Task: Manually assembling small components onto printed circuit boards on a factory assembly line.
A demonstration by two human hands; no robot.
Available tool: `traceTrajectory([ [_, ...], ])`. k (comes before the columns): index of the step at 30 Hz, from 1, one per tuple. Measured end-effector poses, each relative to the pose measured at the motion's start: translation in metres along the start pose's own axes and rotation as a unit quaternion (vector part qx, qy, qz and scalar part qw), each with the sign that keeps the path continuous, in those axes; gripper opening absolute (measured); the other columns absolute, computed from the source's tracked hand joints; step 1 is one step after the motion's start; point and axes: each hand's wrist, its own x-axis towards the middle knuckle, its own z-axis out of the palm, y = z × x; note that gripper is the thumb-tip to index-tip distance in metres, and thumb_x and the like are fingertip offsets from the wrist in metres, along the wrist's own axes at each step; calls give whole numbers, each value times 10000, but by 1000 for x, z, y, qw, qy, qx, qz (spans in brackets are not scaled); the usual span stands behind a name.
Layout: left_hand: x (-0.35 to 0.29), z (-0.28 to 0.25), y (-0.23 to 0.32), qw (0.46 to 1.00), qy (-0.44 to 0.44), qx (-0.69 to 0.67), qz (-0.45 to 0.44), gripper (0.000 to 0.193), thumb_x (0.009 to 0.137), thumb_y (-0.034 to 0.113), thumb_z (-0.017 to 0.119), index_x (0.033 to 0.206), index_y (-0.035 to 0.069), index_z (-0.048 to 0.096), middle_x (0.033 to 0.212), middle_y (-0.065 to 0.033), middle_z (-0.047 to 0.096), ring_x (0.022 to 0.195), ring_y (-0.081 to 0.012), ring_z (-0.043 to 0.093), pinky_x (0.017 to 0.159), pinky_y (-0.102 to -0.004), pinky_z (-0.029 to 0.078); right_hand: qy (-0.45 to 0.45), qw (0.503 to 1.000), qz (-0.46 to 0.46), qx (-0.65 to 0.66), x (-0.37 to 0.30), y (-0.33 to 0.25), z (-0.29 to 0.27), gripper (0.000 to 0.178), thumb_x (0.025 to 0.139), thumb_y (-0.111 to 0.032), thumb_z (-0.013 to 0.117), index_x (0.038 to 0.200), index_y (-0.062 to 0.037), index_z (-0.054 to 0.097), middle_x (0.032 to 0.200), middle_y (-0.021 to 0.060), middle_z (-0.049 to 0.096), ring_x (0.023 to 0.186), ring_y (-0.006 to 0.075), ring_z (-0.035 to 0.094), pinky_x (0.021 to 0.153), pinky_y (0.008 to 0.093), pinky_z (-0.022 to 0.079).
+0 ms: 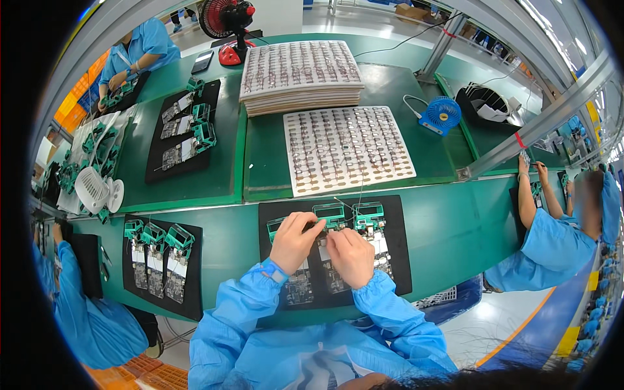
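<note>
Three circuit boards with green plastic frames lie side by side on a black mat [400, 276] before me. Over the middle circuit board [333, 279], my left hand [296, 242] bends its fingers closed near the green frame [329, 212]. My right hand [351, 258] pinches just below that frame, close to the left fingertips. Whatever the fingertips hold is too small or hidden to make out. Partly behind my left hand lies the left board [299, 289]; the right board [383, 250] shows beside my right hand.
Beyond the mat lies a white sheet of small parts [348, 149], with a stack of similar sheets [302, 71] behind. A blue fan [442, 115] stands right, a white fan [97, 192] left. Another mat [195, 273] bears three boards. People in blue work at both sides.
</note>
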Motion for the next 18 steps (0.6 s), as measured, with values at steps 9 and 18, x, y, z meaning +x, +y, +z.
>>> traceTrajectory([
  [9,-4,-13,12,990,-56,125,-29,447,775,49,643,1215,124,617,1418,-137,436,1317,-305,404,1032,-509,311,17,994,63,92,-1,-9,-16,79,838,-3,650,908,-18,682,772,92,644,640,235,634,553,326,499],
  [18,-45,-55,34,768,-35,-530,-358,171,934,17,569,1081,-34,640,1057,-83,648,988,-148,621,864,-282,514,-126,908,124,381,-11,-52,-33,128,913,2,559,943,20,682,834,112,668,756,188,676,677,291,551],
])
